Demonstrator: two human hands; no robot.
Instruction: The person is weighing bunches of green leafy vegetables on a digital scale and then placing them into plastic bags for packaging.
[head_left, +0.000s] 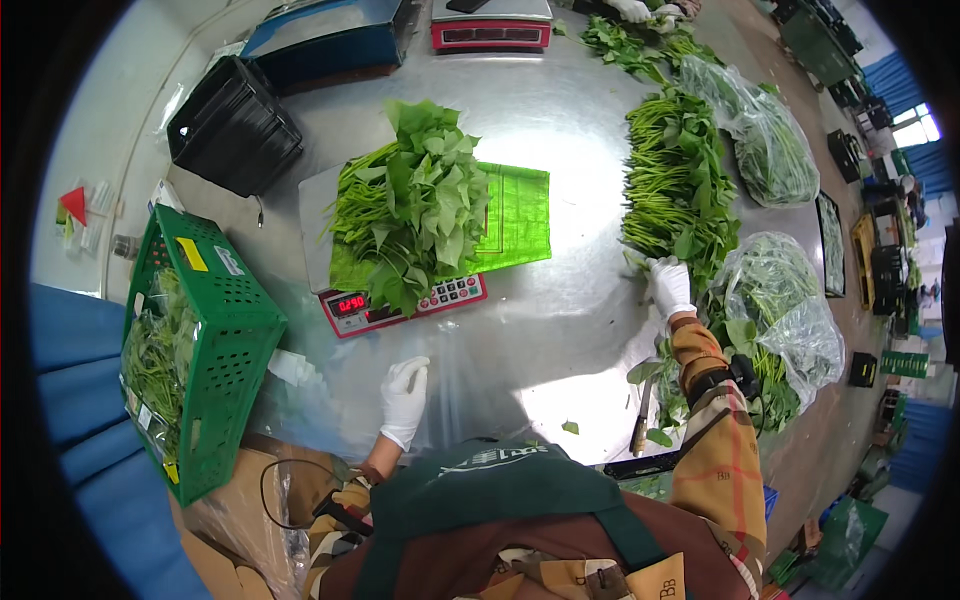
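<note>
My left hand (405, 394), in a white glove, hovers over or rests on the near side of the metal table (480, 367). It holds nothing, and its thumb and fingers are apart. My right hand (670, 286), also gloved, touches the near end of a long row of leafy green stems (675, 180). Its fingertips are partly hidden among the stems, so its grip is unclear. A bunch of the same greens (420, 202) lies on a bright green plastic sheet (517, 217) over a digital scale (405, 304) with a lit red display.
A tilted green crate (240, 330) of bagged greens stands left, below a black bin (236, 127). Clear bags of greens (780, 300) line the right edge. A knife (642, 420) lies near me. Another person's gloved hands (634, 9) work beyond a second scale (491, 34).
</note>
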